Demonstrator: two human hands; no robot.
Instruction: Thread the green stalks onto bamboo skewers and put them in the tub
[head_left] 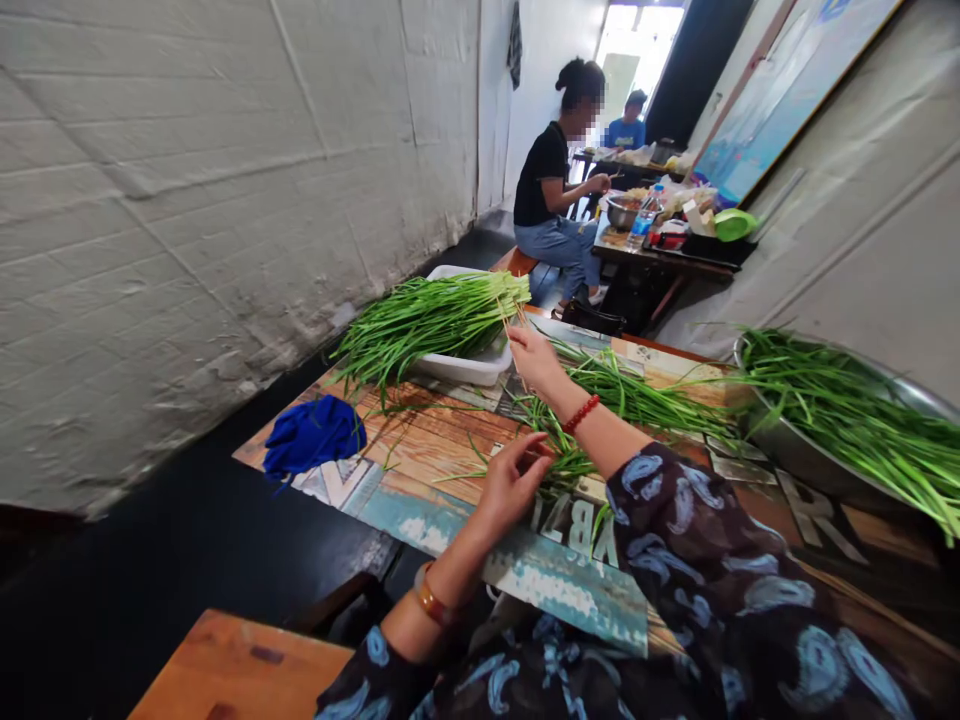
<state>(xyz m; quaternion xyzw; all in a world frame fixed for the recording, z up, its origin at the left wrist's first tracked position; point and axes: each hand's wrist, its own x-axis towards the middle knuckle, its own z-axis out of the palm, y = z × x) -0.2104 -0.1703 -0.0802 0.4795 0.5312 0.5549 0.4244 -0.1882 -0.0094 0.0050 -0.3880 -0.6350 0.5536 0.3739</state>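
My right hand (534, 358), with a red bead bracelet at the wrist, is closed on thin wooden skewers (510, 318) at the pale ends of a heap of green stalks (427, 320). That heap lies in a white tray (469, 371) and hangs over its left side. Nearer to me, my left hand (514, 485) hovers above the table with its fingers curled and apart, and nothing shows in it. Loose green stalks (637, 395) lie on the table beyond and to the right of my hands.
A metal basin (795, 430) of green stalks stands at the right. A blue cloth (315, 437) lies on the patterned table's (427, 455) left end. Beyond, a person (551, 190) sits by a cluttered table (667, 258); another person (626, 132) is farther back.
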